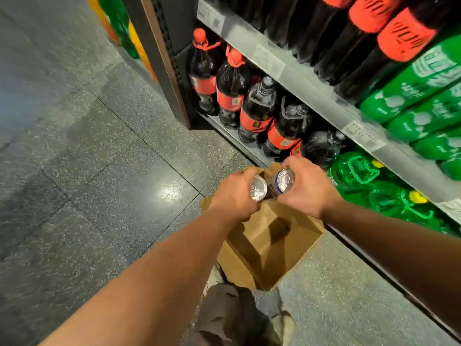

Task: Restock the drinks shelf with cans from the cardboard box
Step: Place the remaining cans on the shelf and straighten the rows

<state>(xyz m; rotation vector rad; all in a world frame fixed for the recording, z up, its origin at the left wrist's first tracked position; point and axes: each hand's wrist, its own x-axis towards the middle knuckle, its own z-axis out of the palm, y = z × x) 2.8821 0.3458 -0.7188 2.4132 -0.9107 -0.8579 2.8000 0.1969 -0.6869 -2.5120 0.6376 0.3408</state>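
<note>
Held just above the open cardboard box (269,248), silver tops side by side: left can (258,189) clasped in the left hand (234,194), blue-sided right can (284,180) clasped in the right hand (310,188). Below, on the speckled floor (112,171), box standing near the foot of the drinks shelf (311,81). Behind, dark cola bottles (232,88) and green bottles (361,171).

1. The cardboard box (294,236) is plain brown.
2. The left can (258,189) and the right can (285,180) have silver tops; the right one's side is dark blue.
3. The dark cola bottles (232,88) wear red labels and red caps.
4. The green bottles (359,171) carry yellow caps.
5. The floor (99,146) is speckled grey.
</note>
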